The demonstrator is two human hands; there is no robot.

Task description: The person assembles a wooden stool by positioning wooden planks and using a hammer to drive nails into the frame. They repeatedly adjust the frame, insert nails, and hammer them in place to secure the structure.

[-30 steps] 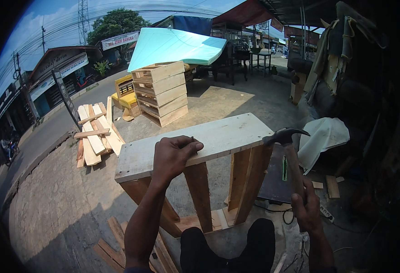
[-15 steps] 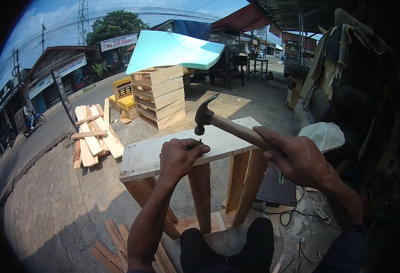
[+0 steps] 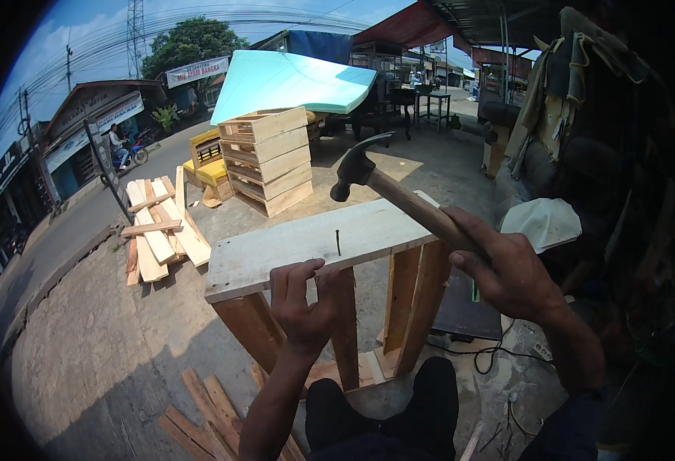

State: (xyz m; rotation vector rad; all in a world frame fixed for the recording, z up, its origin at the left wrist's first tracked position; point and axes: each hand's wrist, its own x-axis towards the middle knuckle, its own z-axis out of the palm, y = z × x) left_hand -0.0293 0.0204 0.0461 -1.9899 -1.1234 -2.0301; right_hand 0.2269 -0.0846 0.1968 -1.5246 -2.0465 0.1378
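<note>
A claw hammer [image 3: 410,204] with a dark head and wooden handle is gripped in my right hand [image 3: 512,270]. Its head hangs raised above the pale board [image 3: 272,250] that tops a wooden frame [image 3: 423,307]. From the board's middle a thin dark nail [image 3: 338,243] stands up, nearly upright, with no hand touching it. My left hand [image 3: 303,307] sits below the nail, its bent fingers holding the board's near edge at an upright slat. The frame stands between my legs and the far crate.
Beyond the board stands a slatted wooden crate [image 3: 287,165] under a pale blue foam sheet [image 3: 295,84]. Loose planks [image 3: 157,242] lie at the left, more slats [image 3: 199,407] at lower left. A black cable [image 3: 483,357] crosses the ground on the right. A motorbike rider [image 3: 121,146] passes on the road.
My left hand has let go of the nail and moved down to the board's near edge, leaving the nail standing. The hammer head has tilted and shifted slightly right. The motorbike rider has moved right.
</note>
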